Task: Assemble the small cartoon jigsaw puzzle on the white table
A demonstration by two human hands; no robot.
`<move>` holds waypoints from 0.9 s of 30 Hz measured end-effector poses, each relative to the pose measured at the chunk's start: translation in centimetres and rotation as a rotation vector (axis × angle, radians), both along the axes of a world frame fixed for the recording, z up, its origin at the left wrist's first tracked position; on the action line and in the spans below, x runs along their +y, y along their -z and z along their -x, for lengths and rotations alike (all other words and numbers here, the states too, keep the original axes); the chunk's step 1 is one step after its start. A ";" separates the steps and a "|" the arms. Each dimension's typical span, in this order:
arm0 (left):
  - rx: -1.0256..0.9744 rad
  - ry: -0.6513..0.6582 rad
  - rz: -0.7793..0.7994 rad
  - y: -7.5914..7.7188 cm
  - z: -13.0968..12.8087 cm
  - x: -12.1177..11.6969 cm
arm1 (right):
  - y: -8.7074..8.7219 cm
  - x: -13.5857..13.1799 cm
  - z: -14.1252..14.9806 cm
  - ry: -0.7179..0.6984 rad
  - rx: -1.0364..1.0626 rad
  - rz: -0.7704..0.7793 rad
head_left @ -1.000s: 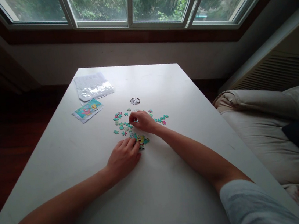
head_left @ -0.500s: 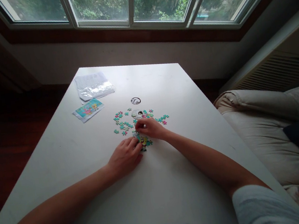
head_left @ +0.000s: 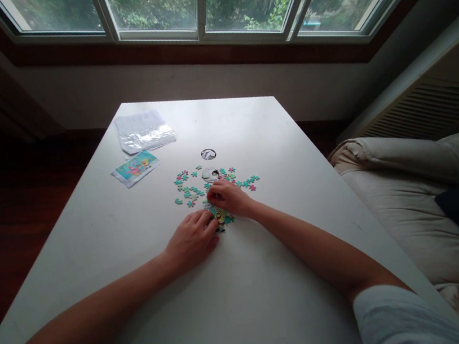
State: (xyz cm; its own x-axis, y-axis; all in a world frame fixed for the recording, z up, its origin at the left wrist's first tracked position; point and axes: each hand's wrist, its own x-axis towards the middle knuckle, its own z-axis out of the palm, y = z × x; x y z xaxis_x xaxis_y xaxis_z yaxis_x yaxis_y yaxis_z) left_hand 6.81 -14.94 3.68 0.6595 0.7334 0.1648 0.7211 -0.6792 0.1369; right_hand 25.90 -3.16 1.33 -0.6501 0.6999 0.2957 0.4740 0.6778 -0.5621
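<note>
A small joined section of a jigsaw puzzle (head_left: pixel 220 216), with a yellow cartoon figure on it, lies on the white table between my hands. My left hand (head_left: pixel 193 237) rests at its left side, fingers curled and pressed onto its edge. Just above the section, my right hand (head_left: pixel 229 197) is closed in a pinch at the puzzle's upper edge. The piece at those fingertips is mostly hidden by the fingers. Loose green and pink puzzle pieces (head_left: pixel 192 192) lie scattered to the left, and several more pieces (head_left: pixel 250 181) lie to the right, beyond my right hand.
Behind the pieces are a round white disc-like item (head_left: pixel 211 174) and a smaller round item (head_left: pixel 208 154). A picture card (head_left: pixel 137 168) and a clear plastic bag with paper (head_left: pixel 144 131) lie at the table's far left. A beige sofa (head_left: pixel 408 198) stands right of the white table (head_left: pixel 295 276).
My right hand has turned and shifted slightly, its fingers now lower and closer together at the puzzle's upper edge. My left hand stays in place.
</note>
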 end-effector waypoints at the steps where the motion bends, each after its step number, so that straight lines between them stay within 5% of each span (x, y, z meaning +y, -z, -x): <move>1: 0.000 0.000 0.003 0.0 0.0 0.0 | 0.1 0.0 0.0 -0.003 -0.007 -0.014; 20: -0.066 -0.026 -0.009 0.6 0.6 0.2 | 0.7 0.0 -0.4 0.003 -0.017 -0.119; 27: -0.074 -0.024 0.000 0.7 0.5 0.2 | -1.1 2.2 -3.1 0.238 0.138 -0.107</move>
State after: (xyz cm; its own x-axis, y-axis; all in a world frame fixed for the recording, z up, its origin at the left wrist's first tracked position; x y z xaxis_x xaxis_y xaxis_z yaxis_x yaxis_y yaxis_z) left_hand 6.27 -14.72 2.94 0.6275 0.7491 0.2123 0.7254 -0.6616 0.1899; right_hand 28.96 -0.99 2.41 -0.4203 0.7878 0.4502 0.5507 0.6158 -0.5635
